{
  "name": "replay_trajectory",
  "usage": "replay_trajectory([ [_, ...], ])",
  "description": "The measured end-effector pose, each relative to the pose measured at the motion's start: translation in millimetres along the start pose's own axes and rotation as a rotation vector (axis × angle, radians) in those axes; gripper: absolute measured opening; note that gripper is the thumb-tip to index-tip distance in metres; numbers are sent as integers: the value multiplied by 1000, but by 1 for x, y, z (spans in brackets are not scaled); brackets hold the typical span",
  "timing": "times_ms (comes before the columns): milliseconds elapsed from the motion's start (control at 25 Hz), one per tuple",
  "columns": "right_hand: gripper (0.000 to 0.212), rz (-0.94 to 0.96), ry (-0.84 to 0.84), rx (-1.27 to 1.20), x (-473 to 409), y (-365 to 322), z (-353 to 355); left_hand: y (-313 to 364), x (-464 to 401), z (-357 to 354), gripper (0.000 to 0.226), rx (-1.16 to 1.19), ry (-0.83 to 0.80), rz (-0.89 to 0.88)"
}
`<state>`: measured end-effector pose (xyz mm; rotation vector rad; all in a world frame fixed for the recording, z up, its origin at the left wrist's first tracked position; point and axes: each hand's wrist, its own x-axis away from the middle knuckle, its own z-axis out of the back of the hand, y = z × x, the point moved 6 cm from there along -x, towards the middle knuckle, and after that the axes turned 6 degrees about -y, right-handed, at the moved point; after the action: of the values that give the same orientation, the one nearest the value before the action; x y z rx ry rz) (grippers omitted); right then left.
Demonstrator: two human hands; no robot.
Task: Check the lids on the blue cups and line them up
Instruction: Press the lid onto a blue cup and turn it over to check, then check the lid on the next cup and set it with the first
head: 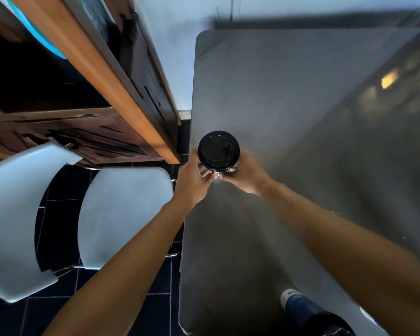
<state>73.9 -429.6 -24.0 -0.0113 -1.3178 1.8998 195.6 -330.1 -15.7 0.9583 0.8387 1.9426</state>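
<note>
Both hands [228, 177] around upright cup [220, 171], black lid [218, 150] camera-ward.

A grey table [289, 98] with a smooth, slightly reflective top and rounded corners fills the space in front of me. Near its left edge a cup with a black lid [218, 150] is held between my two hands; whether its base touches the tabletop is hidden.

One lidded cup [218, 151], two chairs [124, 214]
</note>
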Motion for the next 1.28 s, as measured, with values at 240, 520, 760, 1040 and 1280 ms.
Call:
replay_trajectory([
  [240, 71, -37, -21, -7, -9, 12, -8, -10, -5, -4, 72, -73, -13, 56],
  [520, 103, -204, -85, 38, 16, 29, 1, -20, 17, -5, 95, -60, -91, 227],
  [760, 84, -223, 31, 225, 92, 19, 32, -11, 100, 1, 72, -31, -49, 233],
  [1040, 54, -165, 276, 164, 238, 14, 43, 5, 192, -46, 52, -39, -202, -42],
  [1280, 25, -141, 367, 109, 331, 44, 29, 37, 259, -115, 82, -139, -430, -306],
])
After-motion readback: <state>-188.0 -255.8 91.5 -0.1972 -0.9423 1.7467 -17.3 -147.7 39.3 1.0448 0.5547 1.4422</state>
